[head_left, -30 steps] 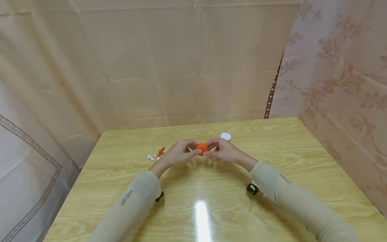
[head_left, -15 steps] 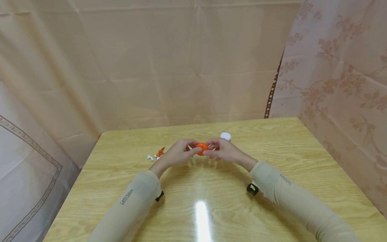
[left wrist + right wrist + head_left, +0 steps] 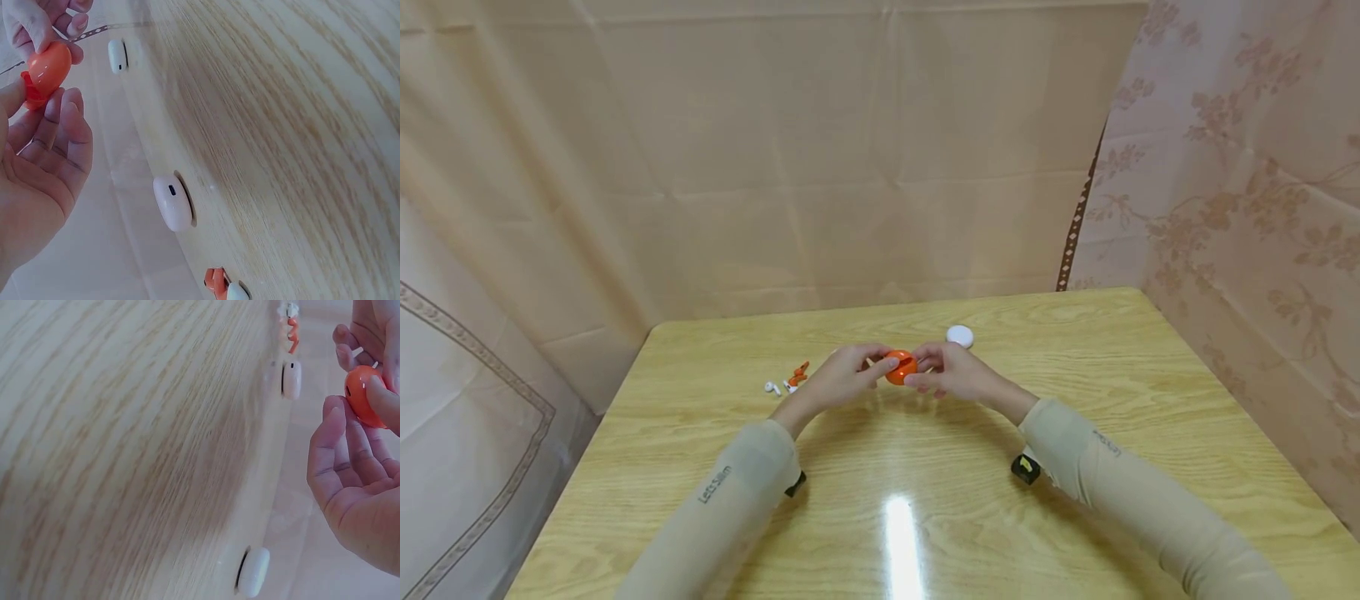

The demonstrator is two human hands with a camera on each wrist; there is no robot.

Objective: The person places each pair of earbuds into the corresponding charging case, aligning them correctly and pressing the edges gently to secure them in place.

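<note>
**Holding an orange case (image 3: pixel 901 377) between left hand (image 3: pixel 844 373) and right hand (image 3: pixel 957 372), above the table (image 3: pixel 1075 367)**

Nearest, wearing beige sleeves (image 3: pixel 700 512) with dark lettering, reaching inward from the lower part of the head view. At the wrists, carrying black devices (image 3: pixel 1026 468), partly covered by the sleeve on the left side. Between the forearms, catching a bright streak of reflected light (image 3: pixel 902 542) on the wood-grained top.

Farther in, pinching the orange case from its left side with the left hand: thumb laid across the near face beside a gap in the upper part, other fingers curled behind and below. Gripping the opposite side with the right hand, thumb on the near face, fingers bent round the back. Showing a small dark slot on the shell in the right wrist view.

Just left of the left hand, lying on the table, showing a white earbud (image 3: pixel 772 388) near a cluster of orange and white pieces (image 3: pixel 798 377). Beyond the left hand, largely hidden in the head view but plain in the left wrist view, showing a pinkish-white case (image 3: pixel 173 203) with a dark slot. Past the right hand, showing a white case (image 3: pixel 959 336).

Farthest, hanging behind the table: beige cloth (image 3: pixel 820 150), with flowered cloth (image 3: pixel 1240 167) to the right.
</note>
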